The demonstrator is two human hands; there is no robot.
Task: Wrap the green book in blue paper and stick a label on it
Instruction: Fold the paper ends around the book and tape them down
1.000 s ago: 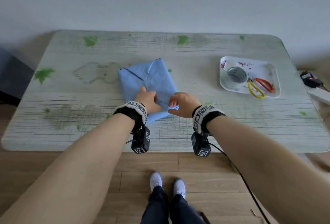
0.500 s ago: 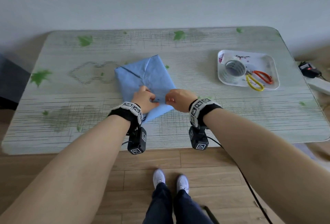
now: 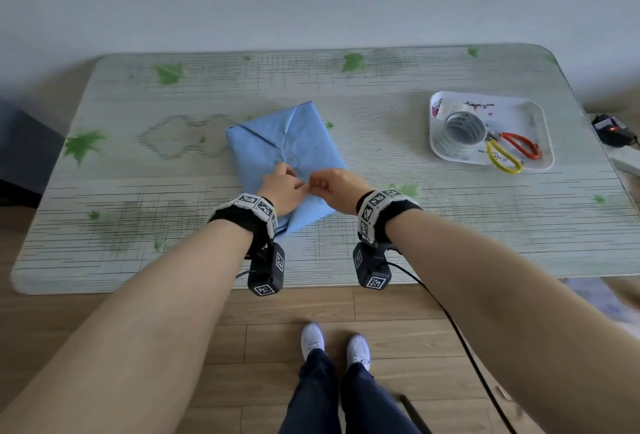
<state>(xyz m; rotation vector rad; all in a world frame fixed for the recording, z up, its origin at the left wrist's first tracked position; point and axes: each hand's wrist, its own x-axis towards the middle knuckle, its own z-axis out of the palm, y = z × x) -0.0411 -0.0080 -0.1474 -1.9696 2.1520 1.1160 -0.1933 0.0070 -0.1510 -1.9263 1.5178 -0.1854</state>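
Blue paper (image 3: pixel 277 143) sits folded round the green book, mid-table (image 3: pixel 381 226), a bit L of ctr and turned at an angle. The cover is fully hidden on my feed, so I see only the parcel, w/ creased flaps meeting on top.

Both hands are at the parcel's near end. The left hand (image 3: pixel 282 189) rests on the paper w/ fingers curled, pinching the fold; the right hand (image 3: pixel 334 188) is just beside it, fingers also curled and pinching the same fold; thumbs touch or nearly touch, can't tell which. The near corner of the parcel pokes out below the L wrist.

Each wrist has a black band w/ printed markers, L (image 3: pixel 249 210) and R (image 3: pixel 384 207), plus a small black box hanging under each; a cable runs off the R one.

A white tray (image 3: pixel 519 111) is well apart on the R side of the table; it holds a tape roll (image 3: pixel 462 132) standing on its edge and scissors (image 3: pixel 509 153) w/ one orange and one yellow handle, just beside the roll.

White shoes (image 3: pixel 334 343) are on the wood floor (image 3: pixel 104 312) below the table edge.
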